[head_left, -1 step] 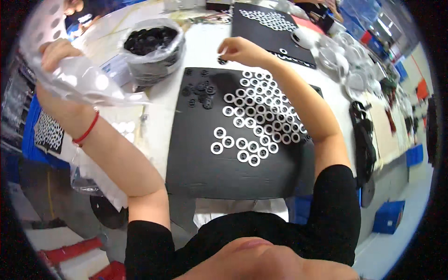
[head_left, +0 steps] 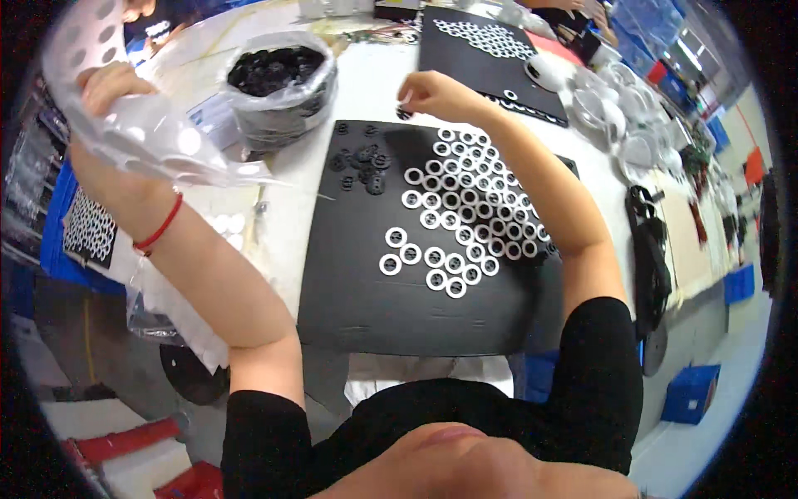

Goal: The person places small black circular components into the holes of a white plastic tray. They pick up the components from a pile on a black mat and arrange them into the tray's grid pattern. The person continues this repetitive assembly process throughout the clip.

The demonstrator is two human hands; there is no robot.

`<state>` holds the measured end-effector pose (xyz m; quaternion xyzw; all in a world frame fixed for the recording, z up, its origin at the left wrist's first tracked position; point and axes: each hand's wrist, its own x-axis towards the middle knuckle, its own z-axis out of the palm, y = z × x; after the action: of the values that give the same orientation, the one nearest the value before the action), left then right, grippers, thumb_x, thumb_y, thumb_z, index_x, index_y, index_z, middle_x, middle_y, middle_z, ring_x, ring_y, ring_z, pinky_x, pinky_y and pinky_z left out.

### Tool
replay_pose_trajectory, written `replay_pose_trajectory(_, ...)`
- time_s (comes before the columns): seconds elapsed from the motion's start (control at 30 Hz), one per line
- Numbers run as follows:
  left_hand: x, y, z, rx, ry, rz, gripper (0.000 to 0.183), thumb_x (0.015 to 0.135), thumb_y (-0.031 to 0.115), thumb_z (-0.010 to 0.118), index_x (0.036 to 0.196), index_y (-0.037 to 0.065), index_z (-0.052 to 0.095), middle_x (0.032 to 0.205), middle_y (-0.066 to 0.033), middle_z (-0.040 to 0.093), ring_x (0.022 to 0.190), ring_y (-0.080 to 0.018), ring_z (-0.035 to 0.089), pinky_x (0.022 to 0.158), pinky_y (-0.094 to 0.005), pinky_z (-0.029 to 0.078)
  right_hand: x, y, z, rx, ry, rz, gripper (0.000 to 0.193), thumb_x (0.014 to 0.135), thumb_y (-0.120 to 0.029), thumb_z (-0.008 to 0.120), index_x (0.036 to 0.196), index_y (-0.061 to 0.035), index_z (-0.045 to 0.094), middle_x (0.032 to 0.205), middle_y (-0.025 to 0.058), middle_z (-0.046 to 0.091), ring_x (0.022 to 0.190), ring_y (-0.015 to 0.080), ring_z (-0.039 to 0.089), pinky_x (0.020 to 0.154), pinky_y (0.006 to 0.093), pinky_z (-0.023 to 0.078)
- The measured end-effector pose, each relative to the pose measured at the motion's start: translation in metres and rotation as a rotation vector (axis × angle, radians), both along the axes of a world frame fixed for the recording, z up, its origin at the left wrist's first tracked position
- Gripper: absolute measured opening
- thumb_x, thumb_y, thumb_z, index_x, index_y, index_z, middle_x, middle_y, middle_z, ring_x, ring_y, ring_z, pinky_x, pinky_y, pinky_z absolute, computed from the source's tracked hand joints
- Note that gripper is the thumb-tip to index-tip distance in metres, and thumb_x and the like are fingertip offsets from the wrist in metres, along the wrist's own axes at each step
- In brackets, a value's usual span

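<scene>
My left hand [head_left: 116, 87], raised at the left, is closed on a translucent sheet [head_left: 179, 145] dotted with white round pieces. The sheet hangs from the hand in a bent curve. Above the far edge of a black mat [head_left: 357, 308], my right hand [head_left: 436, 93] pinches a small black round part [head_left: 404, 112]. Many white rings [head_left: 434, 256] with dark centres lie in rows on the mat, partly hidden by my right forearm. At the mat's far left is a loose pile of black round parts [head_left: 366, 162].
A clear plastic bag [head_left: 287, 116] full of black parts stands beyond the mat, left of centre. Another black mat [head_left: 465, 71] with rings lies farther back. Clear cup-like pieces [head_left: 615, 108] are heaped at the right. A black strap-like item [head_left: 644, 241] lies near the right edge.
The whole scene sits slightly farther right in the view. Both hands keep their holds, and the sheet at my left hand has swung a little.
</scene>
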<state>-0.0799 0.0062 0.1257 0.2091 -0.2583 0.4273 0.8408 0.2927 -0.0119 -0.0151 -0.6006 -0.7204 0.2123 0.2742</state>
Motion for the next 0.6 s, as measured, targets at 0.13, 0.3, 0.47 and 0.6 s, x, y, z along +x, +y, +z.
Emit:
replay_pose_trajectory(0.13,-0.005,-0.001,-0.001,0.021,-0.005,0.09,0.012,0.069,-0.006,0.055,0.078,-0.002,0.048,0.068,-0.0051,0.045,0.062,-0.0129,0.047,0.062,-0.0221,0.043,-0.001,-0.006,-0.004,-0.149,-0.194,0.065,0.019,0.075,-0.016,0.063,0.087,-0.001,0.061,0.079,0.0094,0.063,0.075,0.0184,0.059,0.068,0.0298,0.046)
replay_pose_trajectory(0.3,-0.008,-0.001,0.0,0.026,-0.007,0.069,0.01,0.07,-0.005,0.055,0.078,-0.004,0.05,0.069,-0.006,0.047,0.064,-0.012,0.048,0.062,-0.021,0.043,0.004,-0.013,-0.009,-0.199,-0.271,-0.009,0.02,0.075,-0.017,0.063,0.088,-0.0023,0.062,0.081,0.0094,0.063,0.075,0.0189,0.059,0.067,0.0303,0.046)
replay_pose_trajectory(0.47,-0.009,-0.001,-0.001,0.021,-0.004,0.057,0.011,0.068,-0.006,0.057,0.078,-0.004,0.051,0.069,-0.0056,0.047,0.066,-0.0116,0.048,0.063,-0.02,0.042,-0.004,-0.019,-0.005,-0.181,-0.279,0.057,0.02,0.072,-0.016,0.065,0.088,-0.0029,0.062,0.082,0.009,0.063,0.077,0.0196,0.059,0.067,0.0309,0.046)
replay_pose_trajectory(0.6,-0.011,0.003,-0.001,0.015,-0.002,0.069,0.014,0.067,-0.008,0.058,0.078,-0.003,0.051,0.07,-0.0053,0.047,0.066,-0.0113,0.048,0.064,-0.0202,0.042,0.004,-0.015,-0.009,-0.188,-0.285,0.101,0.022,0.069,-0.014,0.068,0.087,-0.0031,0.062,0.081,0.0083,0.063,0.076,0.0193,0.059,0.067,0.0304,0.047)
